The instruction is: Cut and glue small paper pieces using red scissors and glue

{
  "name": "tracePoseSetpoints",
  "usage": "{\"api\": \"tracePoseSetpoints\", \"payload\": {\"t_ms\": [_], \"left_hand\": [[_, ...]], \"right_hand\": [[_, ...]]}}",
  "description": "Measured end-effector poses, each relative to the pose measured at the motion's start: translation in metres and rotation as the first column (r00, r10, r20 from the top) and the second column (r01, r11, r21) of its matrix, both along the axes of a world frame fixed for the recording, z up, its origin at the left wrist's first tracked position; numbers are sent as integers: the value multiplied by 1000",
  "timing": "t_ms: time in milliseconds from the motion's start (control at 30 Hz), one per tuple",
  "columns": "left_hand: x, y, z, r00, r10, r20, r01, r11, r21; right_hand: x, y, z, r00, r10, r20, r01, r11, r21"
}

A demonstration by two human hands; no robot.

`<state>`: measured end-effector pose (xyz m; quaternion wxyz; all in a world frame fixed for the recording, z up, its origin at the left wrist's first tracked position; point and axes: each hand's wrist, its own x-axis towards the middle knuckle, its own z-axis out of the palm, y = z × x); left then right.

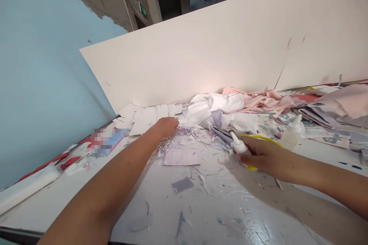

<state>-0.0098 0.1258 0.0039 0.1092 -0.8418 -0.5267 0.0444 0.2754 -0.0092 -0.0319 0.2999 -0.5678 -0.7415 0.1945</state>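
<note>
My left hand (pixel 168 125) reaches to the far side of the table, at a heap of thin shredded strips (pixel 191 134). Its fingers curl down and away from view, so what they pinch is hidden. In my right hand (pixel 255 153) is a small squeeze bottle (pixel 239 146) with a white pointed nozzle, tilted up to the left. Scissors (pixel 222 134) with dark blades and yellow handles show beside and behind that hand; I cannot tell whether it grips them too. A pale pink fabric rectangle (pixel 181 157) lies flat between my hands, with a grey-lilac scrap (pixel 183 185) nearer to me.
A second squeeze bottle (pixel 292 134) stands right of my right hand. White crumpled cloth (pixel 201 109), pink cloth (pixel 267 101) and patterned pieces line the back, against a white board (pixel 218 53). White sheets (pixel 145 118) lie left, and a long white block (pixel 28 187) sits at the left edge.
</note>
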Motion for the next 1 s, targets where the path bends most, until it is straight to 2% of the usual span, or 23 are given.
{"api": "tracePoseSetpoints", "payload": {"t_ms": [67, 200, 367, 433, 533, 600, 700, 833, 1000], "left_hand": [[-2, 4, 3, 999, 48, 1, -48, 997, 58], [0, 13, 4, 983, 182, 17, -183, 978, 99], [17, 23, 3, 918, 397, 10, -397, 915, 75], [29, 25, 5, 930, 368, 12, -369, 928, 52], [51, 29, 7, 974, 222, 35, -221, 975, -32], [63, 33, 5, 987, 146, 68, -142, 988, -58], [75, 39, -5, 986, 111, 121, -105, 993, -54], [73, 45, -10, 973, 96, 210, -92, 995, -29], [47, 50, 11, 954, 92, 286, -97, 995, 3]], "right_hand": [[-2, -1, 10, 997, 60, 53, -57, 997, -54], [-18, -1, 26, 998, 59, 3, -59, 998, 24], [-40, 14, 23, 982, 158, -104, -171, 977, -127], [-44, 22, 16, 978, 181, -103, -195, 970, -143], [-46, 28, 9, 976, 183, -122, -200, 968, -151], [-43, 27, 8, 973, 172, -151, -196, 967, -164], [-35, 21, 8, 981, 130, -144, -157, 968, -193], [-19, 13, 11, 989, 144, -42, -148, 978, -145], [-7, 14, 24, 959, 71, 273, -80, 997, 22]]}}
